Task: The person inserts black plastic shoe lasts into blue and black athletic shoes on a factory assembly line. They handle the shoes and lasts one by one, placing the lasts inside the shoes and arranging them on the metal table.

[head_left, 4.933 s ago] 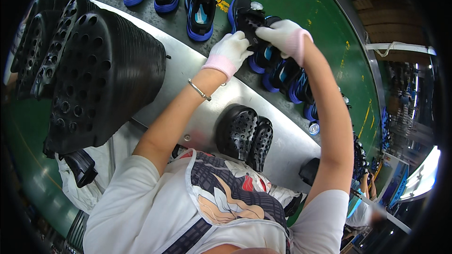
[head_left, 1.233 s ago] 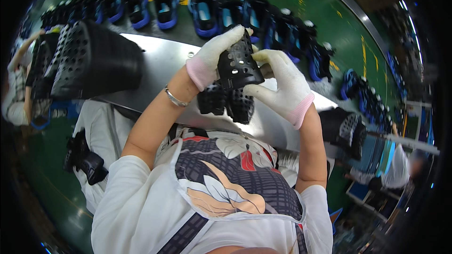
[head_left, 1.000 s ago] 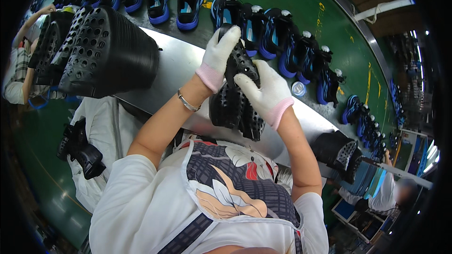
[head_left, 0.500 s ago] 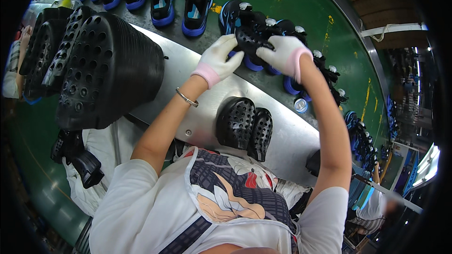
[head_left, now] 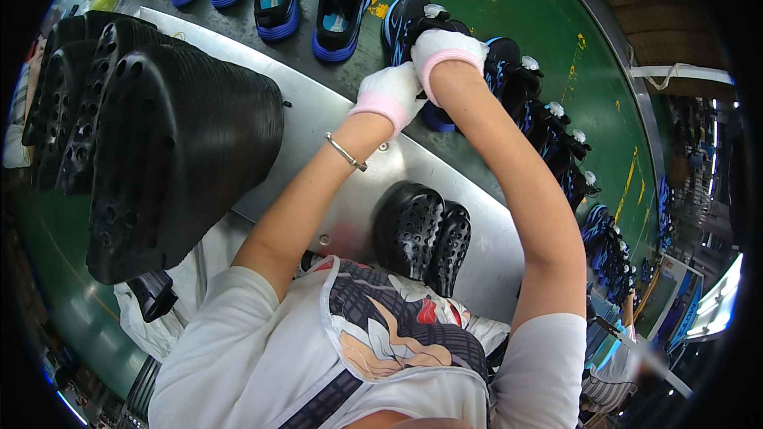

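Observation:
Both my hands wear white gloves with pink cuffs and meet over a black-and-blue sneaker (head_left: 402, 19) in the row beyond the metal ledge. My left hand (head_left: 397, 89) is closed at the sneaker's near end, its fingertips mostly hidden. Just above it, my right hand (head_left: 449, 49) curls down over the shoe, fingers out of sight. The black perforated shoe insert is not visible in my hands; gloves cover that spot. On the ledge (head_left: 354, 210) near my body, a short stack of similar black perforated inserts (head_left: 415, 226) stands beside a single narrower one (head_left: 453, 246).
A large stack of black perforated inserts (head_left: 214, 127) leans at the left, with more inserts (head_left: 60, 103) behind it. Sneakers (head_left: 342, 12) line the grey belt (head_left: 306, 59) on both sides of my hands. Another person (head_left: 616, 373) is at the lower right.
My hands have come together over the sneaker. The black perforated insert, visible between them before, is now hidden. The right hand moved left and turned down; the view shifted slightly.

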Action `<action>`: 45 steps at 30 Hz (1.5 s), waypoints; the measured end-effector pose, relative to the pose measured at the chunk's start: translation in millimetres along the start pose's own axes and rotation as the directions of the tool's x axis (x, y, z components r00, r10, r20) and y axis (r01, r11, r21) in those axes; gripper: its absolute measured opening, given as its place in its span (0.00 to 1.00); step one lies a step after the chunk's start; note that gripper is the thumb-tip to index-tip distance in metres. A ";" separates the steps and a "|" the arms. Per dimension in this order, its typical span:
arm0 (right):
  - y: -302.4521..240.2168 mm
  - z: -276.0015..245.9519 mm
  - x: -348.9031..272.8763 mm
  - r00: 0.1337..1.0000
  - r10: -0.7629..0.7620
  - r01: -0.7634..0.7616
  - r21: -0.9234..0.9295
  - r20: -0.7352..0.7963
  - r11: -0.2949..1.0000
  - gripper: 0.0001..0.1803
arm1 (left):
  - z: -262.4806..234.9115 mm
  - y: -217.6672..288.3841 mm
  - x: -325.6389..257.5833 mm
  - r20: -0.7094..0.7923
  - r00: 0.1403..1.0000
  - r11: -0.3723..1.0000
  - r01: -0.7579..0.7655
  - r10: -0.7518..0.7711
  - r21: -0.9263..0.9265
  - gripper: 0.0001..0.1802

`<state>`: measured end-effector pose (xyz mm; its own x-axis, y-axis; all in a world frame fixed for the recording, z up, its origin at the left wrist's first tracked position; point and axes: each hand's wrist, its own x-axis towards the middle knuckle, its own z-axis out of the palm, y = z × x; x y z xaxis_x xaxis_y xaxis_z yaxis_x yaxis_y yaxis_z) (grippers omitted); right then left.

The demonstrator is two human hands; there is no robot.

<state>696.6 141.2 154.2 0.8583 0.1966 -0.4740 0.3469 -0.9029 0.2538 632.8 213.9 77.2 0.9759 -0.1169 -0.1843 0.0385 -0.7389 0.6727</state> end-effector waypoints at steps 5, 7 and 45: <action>-9.9 3.4 12.2 1.000 -0.002 0.002 -0.011 0.010 1.000 0.16 | -7.0 -2.8 11.4 0.141 0.985 0.995 0.092 -0.098 0.047 0.20; -7.9 3.5 11.3 0.994 -0.062 0.061 -0.016 -0.085 0.998 0.14 | -6.2 -3.9 15.8 0.147 0.981 0.986 0.110 -0.128 0.124 0.20; 137.1 108.3 -246.1 0.771 0.361 0.043 0.609 -0.525 0.792 0.09 | -91.4 -2.9 43.5 0.191 0.980 0.994 0.079 -0.063 -0.080 0.42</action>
<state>492.0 -72.4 214.4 0.9853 0.0263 0.1688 0.0821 -0.9395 -0.3326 694.8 271.6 132.8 0.9126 -0.1947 -0.3596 0.1331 -0.6901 0.7114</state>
